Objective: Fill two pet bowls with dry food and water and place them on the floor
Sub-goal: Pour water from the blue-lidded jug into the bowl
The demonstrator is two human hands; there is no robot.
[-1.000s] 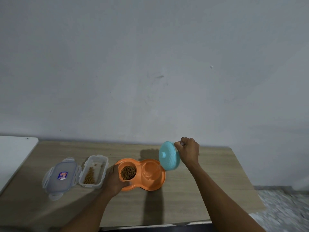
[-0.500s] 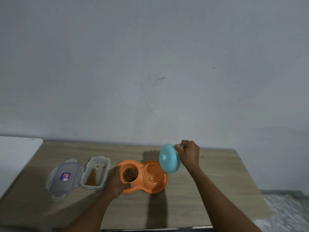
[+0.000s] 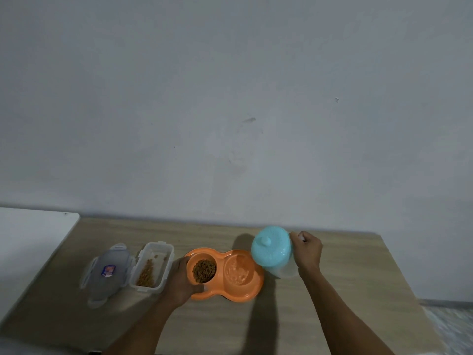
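An orange double pet bowl [image 3: 252, 292] sits on the wooden table. Brown dry food [image 3: 204, 270] fills its left well, and water [image 3: 238, 271] lies in its right well. My left hand [image 3: 179, 284] grips the bowl's left rim, thumb on the front edge. To the right, my right hand [image 3: 307, 252] holds the handle of a clear jug with a turquoise lid [image 3: 271, 248]. The jug is tilted left, with its base close to the table beside the bowl.
A clear food container [image 3: 152, 269] with some kibble stands left of the bowl, its grey lid [image 3: 107, 271] lying beside it. A white surface [image 3: 28, 242] adjoins the table [image 3: 332, 316] at the left. The wall runs along the back; patterned floor shows at the right.
My right hand has swung the jug from tipped over the right well back to the right and down toward the table. The left hand still grips the bowl.
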